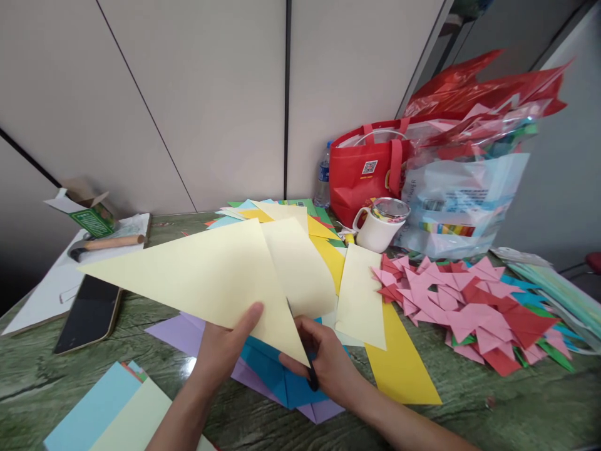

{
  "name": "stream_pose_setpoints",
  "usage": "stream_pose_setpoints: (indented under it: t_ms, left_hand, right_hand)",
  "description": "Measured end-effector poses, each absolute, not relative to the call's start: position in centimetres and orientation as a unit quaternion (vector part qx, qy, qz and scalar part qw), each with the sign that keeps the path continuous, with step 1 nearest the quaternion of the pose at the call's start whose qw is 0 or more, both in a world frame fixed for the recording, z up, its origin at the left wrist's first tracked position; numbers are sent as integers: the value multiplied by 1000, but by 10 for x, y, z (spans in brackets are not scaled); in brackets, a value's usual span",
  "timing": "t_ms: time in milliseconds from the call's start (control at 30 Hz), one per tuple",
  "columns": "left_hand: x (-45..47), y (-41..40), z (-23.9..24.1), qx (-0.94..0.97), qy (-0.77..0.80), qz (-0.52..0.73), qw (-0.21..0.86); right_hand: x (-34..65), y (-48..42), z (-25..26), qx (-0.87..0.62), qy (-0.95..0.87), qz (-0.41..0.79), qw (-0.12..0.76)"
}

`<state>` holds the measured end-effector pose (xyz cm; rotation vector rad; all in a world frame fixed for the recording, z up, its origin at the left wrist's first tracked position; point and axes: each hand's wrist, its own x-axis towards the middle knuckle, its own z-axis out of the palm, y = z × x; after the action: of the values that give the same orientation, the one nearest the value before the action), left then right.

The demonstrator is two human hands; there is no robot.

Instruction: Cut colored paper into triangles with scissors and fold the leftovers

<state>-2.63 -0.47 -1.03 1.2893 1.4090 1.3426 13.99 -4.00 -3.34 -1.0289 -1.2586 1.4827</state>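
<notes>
So, 2 hands, 1 cream triangle.

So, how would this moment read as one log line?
left grip: cream paper | right grip: likely black scissors, at paper's edge | far right: pink-red paper pile

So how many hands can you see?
2: the left hand holds the cream paper; the right hand, at its lower right edge, holds black-handled scissors. No others show.
</notes>
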Motion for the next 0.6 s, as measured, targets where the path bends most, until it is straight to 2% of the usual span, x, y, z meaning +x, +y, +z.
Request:
stream_pose_setpoints:
  t_ms: [167,600]
  left_hand:
    - [-24,-7,-9,518,585,493,383]
    - [-25,-9,-9,533,565,495,390]
  right_hand:
    - [141,-38,-26,-401,-502,603,473]
    - [140,-39,-29,-424,-501,591,468]
